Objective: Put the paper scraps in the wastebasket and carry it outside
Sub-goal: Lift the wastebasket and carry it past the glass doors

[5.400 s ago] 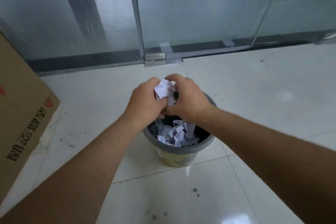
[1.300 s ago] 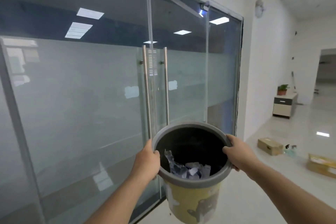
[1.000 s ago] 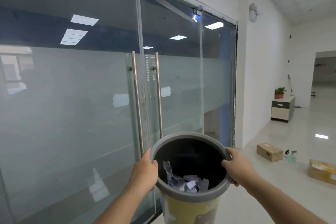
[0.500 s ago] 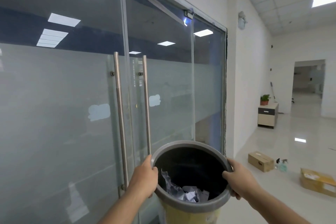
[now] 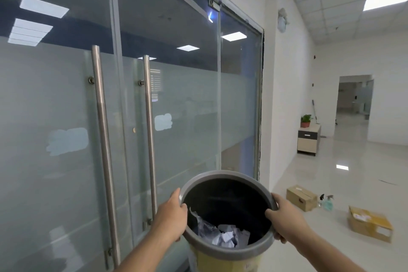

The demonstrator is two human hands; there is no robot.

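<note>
wastebasket (image 5: 227, 249): held up by rim, left hand (image 5: 171, 216) and right hand (image 5: 284, 221)
paper scraps (image 5: 223, 236): inside
glass door (image 5: 123, 128): left, near

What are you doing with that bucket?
A person holds a round grey-rimmed wastebasket with a yellowish body up off the floor, the left hand and right hand gripping opposite sides of its rim. Crumpled white paper scraps lie at the bottom. It is in front of a frosted glass door with long steel handles.

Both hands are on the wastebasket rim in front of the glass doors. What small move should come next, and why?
Probably free the left hand and reach for the nearer door handle: the glass doors look closed, and the wastebasket, scraps inside, could stay in the right hand.
</note>
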